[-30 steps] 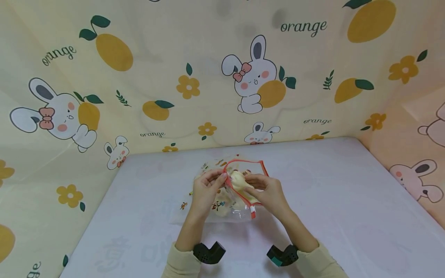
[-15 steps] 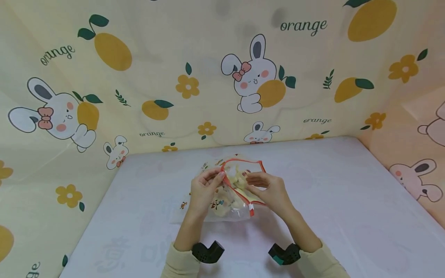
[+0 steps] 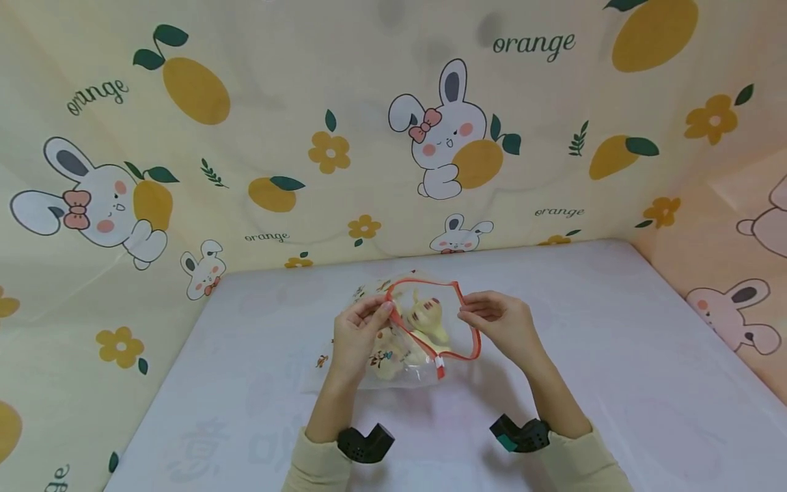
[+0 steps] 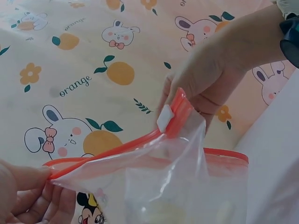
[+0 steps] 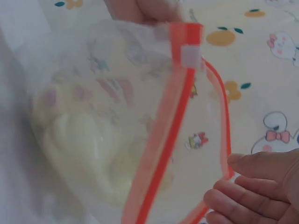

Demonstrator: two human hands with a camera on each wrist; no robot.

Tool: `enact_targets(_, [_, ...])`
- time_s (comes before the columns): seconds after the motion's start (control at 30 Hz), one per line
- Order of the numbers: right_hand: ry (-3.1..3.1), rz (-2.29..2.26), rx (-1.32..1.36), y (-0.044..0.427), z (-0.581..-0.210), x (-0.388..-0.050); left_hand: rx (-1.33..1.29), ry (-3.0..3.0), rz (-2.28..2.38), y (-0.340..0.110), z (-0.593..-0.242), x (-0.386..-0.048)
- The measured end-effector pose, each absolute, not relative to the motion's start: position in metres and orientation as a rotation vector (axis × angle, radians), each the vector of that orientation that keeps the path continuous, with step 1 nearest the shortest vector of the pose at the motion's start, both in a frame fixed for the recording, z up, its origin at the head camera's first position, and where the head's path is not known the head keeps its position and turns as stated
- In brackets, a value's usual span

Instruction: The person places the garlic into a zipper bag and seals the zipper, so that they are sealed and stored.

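A clear zip bag (image 3: pixel 399 377) with printed cartoon figures and a red zip edge (image 5: pixel 161 149) lies in front of me, its mouth held wide. A white slider (image 4: pixel 166 117) sits near one end of the zip. My left hand (image 3: pixel 356 335) pinches the red edge at the mouth's left side. Inside the bag is a pale yellow, rounded thing (image 3: pixel 427 318) with dark red marks; its kind is unclear. My right hand (image 3: pixel 507 328) is at the mouth's right side, fingers extended and thumb apart. Its thumb (image 5: pixel 259 165) appears to touch the red edge.
The bag rests on a white-covered table (image 3: pixel 590 383). A cloth printed with rabbits and oranges (image 3: pixel 344 82) stands as a wall behind and at both sides. Each wrist wears a black camera (image 3: pixel 365 444).
My right hand has let go of the pale yellow thing and moved right, out to the bag's mouth. The yellow thing now shows inside. My left hand keeps its pinch on the edge.
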State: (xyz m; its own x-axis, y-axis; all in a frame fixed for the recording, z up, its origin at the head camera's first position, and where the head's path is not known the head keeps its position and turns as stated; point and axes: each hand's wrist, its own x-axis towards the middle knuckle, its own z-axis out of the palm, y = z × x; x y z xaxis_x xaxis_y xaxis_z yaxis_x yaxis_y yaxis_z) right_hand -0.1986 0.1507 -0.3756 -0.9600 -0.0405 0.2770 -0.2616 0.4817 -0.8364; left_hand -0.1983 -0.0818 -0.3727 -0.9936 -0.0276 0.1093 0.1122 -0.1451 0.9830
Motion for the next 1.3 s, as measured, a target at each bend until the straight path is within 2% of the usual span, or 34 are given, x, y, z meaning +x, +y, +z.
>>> enact_targets(0.47, [-2.774,1.484,0.11,0.172,-0.382,-0.21,-0.045,-1.942,-2.306,-0.088,-0.374,-0.203])
enact_targets(1.3, [-3.042,1.782,0.241,0.178,-0.408,-0.222,-0.011,-1.915,-2.3,-0.093,-0.375,-0.206])
